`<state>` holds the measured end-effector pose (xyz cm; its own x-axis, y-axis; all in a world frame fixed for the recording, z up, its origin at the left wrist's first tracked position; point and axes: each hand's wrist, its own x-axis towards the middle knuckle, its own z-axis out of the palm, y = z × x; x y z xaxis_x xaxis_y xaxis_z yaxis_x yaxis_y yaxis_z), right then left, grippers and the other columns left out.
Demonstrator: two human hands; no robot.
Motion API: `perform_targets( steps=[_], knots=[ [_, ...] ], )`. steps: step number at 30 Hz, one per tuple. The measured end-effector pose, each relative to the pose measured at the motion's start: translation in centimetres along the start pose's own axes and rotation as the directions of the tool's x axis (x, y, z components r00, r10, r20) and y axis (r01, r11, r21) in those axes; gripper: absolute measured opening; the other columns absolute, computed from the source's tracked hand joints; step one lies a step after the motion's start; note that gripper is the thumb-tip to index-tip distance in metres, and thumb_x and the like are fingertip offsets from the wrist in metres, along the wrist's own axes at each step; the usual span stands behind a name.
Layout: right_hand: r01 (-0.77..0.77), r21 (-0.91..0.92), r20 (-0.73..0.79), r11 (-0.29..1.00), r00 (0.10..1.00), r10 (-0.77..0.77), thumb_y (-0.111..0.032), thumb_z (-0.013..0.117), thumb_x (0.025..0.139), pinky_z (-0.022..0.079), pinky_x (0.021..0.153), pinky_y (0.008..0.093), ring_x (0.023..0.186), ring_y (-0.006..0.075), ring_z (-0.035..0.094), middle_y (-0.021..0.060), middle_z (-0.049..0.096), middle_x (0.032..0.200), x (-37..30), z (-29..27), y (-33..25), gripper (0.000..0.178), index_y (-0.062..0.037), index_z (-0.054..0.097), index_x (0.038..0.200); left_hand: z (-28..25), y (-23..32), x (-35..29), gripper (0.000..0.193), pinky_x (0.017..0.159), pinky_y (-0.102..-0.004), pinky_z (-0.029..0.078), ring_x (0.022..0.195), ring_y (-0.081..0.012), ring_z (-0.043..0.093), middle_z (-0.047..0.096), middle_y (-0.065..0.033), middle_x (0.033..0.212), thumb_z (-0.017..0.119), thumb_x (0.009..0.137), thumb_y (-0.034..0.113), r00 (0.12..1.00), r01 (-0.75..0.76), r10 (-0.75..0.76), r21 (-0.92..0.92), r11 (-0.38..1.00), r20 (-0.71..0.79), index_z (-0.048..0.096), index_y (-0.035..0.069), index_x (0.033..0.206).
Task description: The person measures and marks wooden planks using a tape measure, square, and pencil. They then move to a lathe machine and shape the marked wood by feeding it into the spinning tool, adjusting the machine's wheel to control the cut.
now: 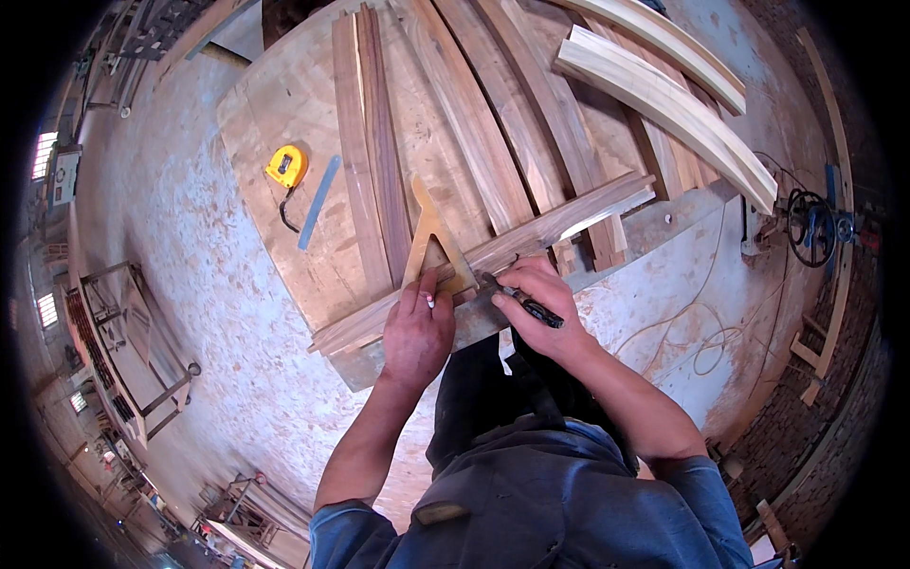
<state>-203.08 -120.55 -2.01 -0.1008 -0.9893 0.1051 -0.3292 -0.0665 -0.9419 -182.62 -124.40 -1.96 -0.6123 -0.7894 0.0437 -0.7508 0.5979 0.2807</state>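
A wooden board (559, 216) lies across the near edge of the workbench, over the ends of longer pieces. My left hand (417, 327) is closed on a yellowish triangular set square (428, 218), pressing it against the board. Between its fingers sits a small white stick (431, 301), whose kind I cannot make out. Just right of the square, my right hand (542, 302) grips a black-handled tool (540, 312), its tip pointing at the board beside the square's edge. Whether that tool is a marker or a knife is unclear.
On the workbench (261, 123), a yellow tape measure (286, 165) and a bluish flat ruler (319, 202) lie at left. Several long brown wood strips (464, 104) run away from me. Pale curved pieces (673, 109) are stacked far right. A machine with a handwheel (810, 216) stands at right.
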Motion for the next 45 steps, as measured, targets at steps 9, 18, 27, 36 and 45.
perform_targets(
  steps=[9,18,27,36,45],
  knots=[
    [-0.018,-0.067,0.056,0.998,0.998,0.021,-0.002,0.076,0.074,0.048,0.08,0.0382,0.089,0.0307,0.061,0.0147,0.067,0.087,0.5,0.0,0.0,0.021,0.0016,0.068,0.093,-0.1,-0.1,-0.1,0.015,0.075,-0.0383,0.055,0.106,-0.0283,0.06,0.059,-0.014,0.123,0.064,0.08,0.012,1.0,0.007,-0.007,-0.011,1.0,0.02,0.062,0.003,0.092],
    [-0.003,-0.108,0.115,0.994,0.993,0.015,-0.006,0.076,0.075,0.046,0.081,0.0381,0.088,0.0297,0.059,0.0136,0.065,0.087,0.9,-0.3,-0.2,0.02,0.0007,0.068,0.092,0.2,-0.4,-0.3,0.018,0.079,-0.04,0.055,0.109,-0.0302,0.058,0.057,-0.0154,0.128,0.063,0.081,0.012,0.999,0.017,-0.016,-0.024,1.0,0.051,0.063,0.003,0.097],
    [-0.002,-0.126,0.057,0.992,0.998,0.009,-0.006,0.075,0.077,0.045,0.077,0.038,0.084,0.0282,0.059,0.0131,0.065,0.087,1.8,0.4,0.4,0.019,-0.0002,0.068,0.094,0.2,-0.6,-0.4,0.021,0.079,-0.0398,0.055,0.109,-0.0304,0.058,0.056,-0.016,0.129,0.063,0.079,0.013,0.998,0.006,-0.005,-0.016,1.0,0.06,0.064,0.004,0.099],
    [0.081,-0.188,0.121,0.979,0.991,-0.059,-0.005,0.074,0.078,0.043,0.076,0.0383,0.081,0.0294,0.058,0.0124,0.063,0.083,2.2,0.1,-0.1,0.017,-0.0012,0.067,0.093,0.0,-0.4,0.0,0.015,0.074,-0.038,0.055,0.104,-0.0284,0.059,0.059,-0.0154,0.124,0.064,0.076,0.012,0.999,0.007,-0.006,-0.011,1.0,0.034,0.063,0.004,0.089],
    [0.072,-0.177,0.135,0.982,0.99,-0.049,-0.008,0.075,0.077,0.044,0.076,0.0407,0.081,0.0307,0.057,0.0129,0.062,0.082,2.0,0.2,-0.2,0.019,-0.0013,0.067,0.093,0.3,-0.4,-0.1,0.014,0.073,-0.0359,0.055,0.1,-0.0274,0.059,0.059,-0.0145,0.121,0.064,0.074,0.012,1.0,-0.013,0.013,0.008,1.0,-0.02,0.061,0.005,0.085]
  ],
)
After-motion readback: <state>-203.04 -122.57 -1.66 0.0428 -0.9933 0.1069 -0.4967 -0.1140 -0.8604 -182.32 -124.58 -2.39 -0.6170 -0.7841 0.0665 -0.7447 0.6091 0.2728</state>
